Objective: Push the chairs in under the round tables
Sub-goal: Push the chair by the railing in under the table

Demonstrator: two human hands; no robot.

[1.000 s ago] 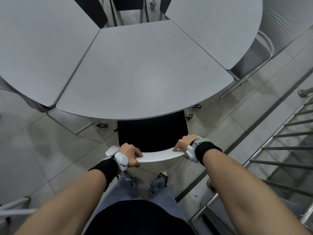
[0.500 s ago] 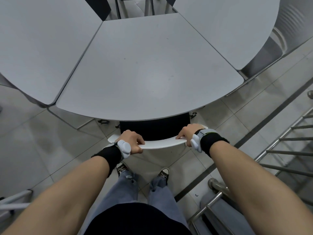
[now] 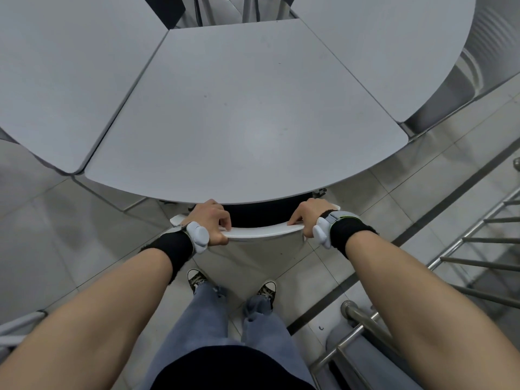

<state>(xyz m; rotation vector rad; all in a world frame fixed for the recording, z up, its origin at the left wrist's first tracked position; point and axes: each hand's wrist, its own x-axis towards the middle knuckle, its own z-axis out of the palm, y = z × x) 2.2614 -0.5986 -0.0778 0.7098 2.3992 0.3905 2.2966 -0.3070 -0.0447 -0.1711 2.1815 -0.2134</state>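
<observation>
both hands (image 3: 212, 220) (image 3: 308, 218) clamp the chair back (image 3: 261, 231) at the grey table (image 3: 239, 122) edge; tiled floor (image 3: 70, 235).

Both forearms reach forward; the left hand (image 3: 211, 220) and right hand (image 3: 309, 216) each have fingers curled closed, black wristbands on both wrists.

Soft, even overhead light fills the scene, cool and grey in tone. A pale diffuse sheen sits on the matt grey wedge-shaped counter (image 3: 247, 116), with no hard glare. Under its curved near edge the shadow is deep, nearly black. Faint, blurred shadows lie on the glossy light-grey floor tiles (image 3: 56, 220). Wide-angle distortion bows the straight lines and stretches the bare forearms at the bottom corners. Focus is fair throughout, slightly softer toward the edges.
</observation>
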